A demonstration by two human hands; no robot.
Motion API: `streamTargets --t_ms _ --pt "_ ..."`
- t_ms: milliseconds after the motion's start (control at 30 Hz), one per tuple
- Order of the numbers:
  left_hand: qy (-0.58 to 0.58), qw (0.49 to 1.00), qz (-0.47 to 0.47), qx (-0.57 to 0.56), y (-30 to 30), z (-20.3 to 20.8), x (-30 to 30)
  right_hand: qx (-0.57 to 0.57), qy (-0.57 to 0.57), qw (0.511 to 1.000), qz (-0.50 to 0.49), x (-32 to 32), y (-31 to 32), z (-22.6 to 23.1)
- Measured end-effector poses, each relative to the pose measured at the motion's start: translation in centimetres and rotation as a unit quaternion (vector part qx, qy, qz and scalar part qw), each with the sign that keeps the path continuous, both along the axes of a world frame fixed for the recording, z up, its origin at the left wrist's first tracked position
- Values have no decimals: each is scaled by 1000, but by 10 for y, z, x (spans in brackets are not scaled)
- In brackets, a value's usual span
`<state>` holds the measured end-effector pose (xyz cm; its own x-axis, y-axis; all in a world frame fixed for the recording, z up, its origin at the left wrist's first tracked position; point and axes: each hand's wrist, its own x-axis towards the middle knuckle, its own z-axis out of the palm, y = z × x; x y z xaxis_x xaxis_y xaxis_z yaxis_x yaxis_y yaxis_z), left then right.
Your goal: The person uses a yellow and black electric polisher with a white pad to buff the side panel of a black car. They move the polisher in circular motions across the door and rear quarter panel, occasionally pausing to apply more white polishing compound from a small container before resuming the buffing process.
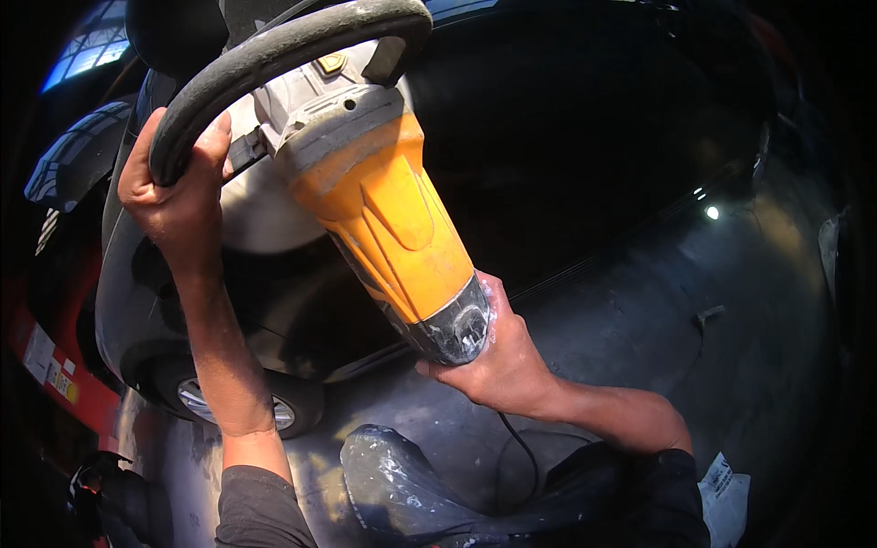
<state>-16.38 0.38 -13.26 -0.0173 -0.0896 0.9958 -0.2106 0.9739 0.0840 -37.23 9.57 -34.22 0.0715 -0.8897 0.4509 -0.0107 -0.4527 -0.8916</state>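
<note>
A yellow and black power polisher (402, 228) with a grey metal head is held in front of me at a slant. My left hand (187, 205) is closed round the left side of its black loop handle (292, 50). Round the black rear end of the body wraps my right hand (507, 361), palm from the right and below. Behind the head shows a pale round pad (269, 215), partly covered by the tool. It is against or close to a dark car (566, 128); whether they touch, I cannot tell.
A car wheel (196, 397) stands below my left forearm. A red object with labels (78, 393) is at the far left. The power cord (530, 452) hangs down by my knee (393, 475). A white sheet or bag (724, 498) lies on the grey floor (630, 338).
</note>
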Motion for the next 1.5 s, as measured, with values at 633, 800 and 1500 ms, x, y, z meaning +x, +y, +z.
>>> streamTargets --t_ms 633,800,1500 --pt "-66 979 -6 -193 -43 50 -75 -52 -13 992 -110 -45 23 51" --pt "27 998 -53 12 -9 17 14 -80 45 995 -32 -13 9 59" --pt "158 981 107 -46 15 18 224 -103 216 961 136 121 -70 114"
